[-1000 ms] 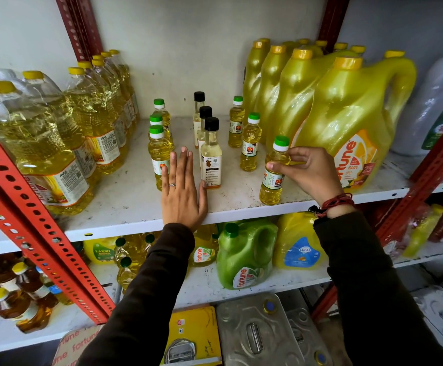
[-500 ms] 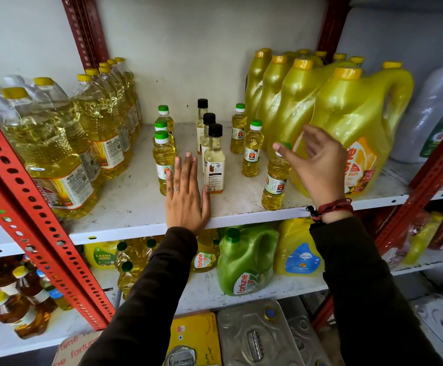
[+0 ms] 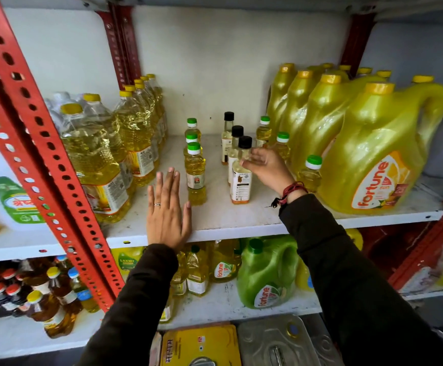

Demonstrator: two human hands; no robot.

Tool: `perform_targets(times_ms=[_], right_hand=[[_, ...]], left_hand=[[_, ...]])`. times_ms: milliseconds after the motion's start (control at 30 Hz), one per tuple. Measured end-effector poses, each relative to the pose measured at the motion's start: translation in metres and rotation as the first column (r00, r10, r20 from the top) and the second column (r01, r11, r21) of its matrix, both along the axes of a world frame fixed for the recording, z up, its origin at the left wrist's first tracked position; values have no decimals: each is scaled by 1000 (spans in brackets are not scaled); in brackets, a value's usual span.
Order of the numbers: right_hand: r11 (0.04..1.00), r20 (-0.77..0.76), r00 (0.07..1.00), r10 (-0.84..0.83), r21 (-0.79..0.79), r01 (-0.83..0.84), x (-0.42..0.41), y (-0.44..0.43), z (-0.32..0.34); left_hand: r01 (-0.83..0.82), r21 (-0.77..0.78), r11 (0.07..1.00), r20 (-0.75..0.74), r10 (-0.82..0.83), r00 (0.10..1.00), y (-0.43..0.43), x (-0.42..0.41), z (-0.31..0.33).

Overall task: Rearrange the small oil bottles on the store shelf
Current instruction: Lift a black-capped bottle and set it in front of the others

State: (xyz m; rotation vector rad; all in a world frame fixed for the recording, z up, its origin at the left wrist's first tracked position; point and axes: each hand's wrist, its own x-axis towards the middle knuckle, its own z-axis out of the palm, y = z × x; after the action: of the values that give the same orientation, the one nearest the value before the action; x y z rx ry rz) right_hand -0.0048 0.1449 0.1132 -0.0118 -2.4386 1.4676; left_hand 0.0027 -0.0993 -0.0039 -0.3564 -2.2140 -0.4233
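Small oil bottles stand mid-shelf on the white shelf [image 3: 231,220]. A row of three green-capped bottles [image 3: 195,175] is on the left and a row of three black-capped bottles [image 3: 227,143] in the middle. My right hand [image 3: 270,167] has its fingers curled around the shoulder of the front black-capped bottle [image 3: 241,187], which stands upright. Just right of that hand stands a lone green-capped bottle [image 3: 311,173], with two more green-capped bottles [image 3: 282,145] behind. My left hand [image 3: 166,215] lies flat on the shelf's front edge, fingers apart, holding nothing.
Large yellow oil jugs [image 3: 378,154] crowd the right side of the shelf. Tall clear oil bottles [image 3: 93,159] line the left, behind a red perforated upright [image 3: 38,143]. The shelf below holds a green jug [image 3: 267,276] and more bottles.
My right hand let go of the lone green-capped bottle by the jugs and moved left onto the front black-capped bottle. My left hand stayed flat on the shelf edge.
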Motion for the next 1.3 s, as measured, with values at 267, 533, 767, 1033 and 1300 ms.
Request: perform_targets(times_ms=[267,533,767,1033,1300], right_hand=[[989,-82,986,-147,-35,145,-4,-12,-4],[907,-194,907,-374,129,401,-5,-29,-7],[930,-151,929,-338,97,354,0,-25,-7],[944,-162,950,-266,157,290,2,-24,-1],[925,-148,954,-262,244,292,20,-16,-2]], left_hand=[[-15,-68,998,49,18,999,-17,-5,-5],[-22,-60,998,48,25,999,-18,-5,-7],[-26,-63,998,50,29,998,-18,-5,-7],[-32,-63,997,55,35,998,-18,-4,-6],[-47,-67,997,54,51,997,-18,-5,-7]])
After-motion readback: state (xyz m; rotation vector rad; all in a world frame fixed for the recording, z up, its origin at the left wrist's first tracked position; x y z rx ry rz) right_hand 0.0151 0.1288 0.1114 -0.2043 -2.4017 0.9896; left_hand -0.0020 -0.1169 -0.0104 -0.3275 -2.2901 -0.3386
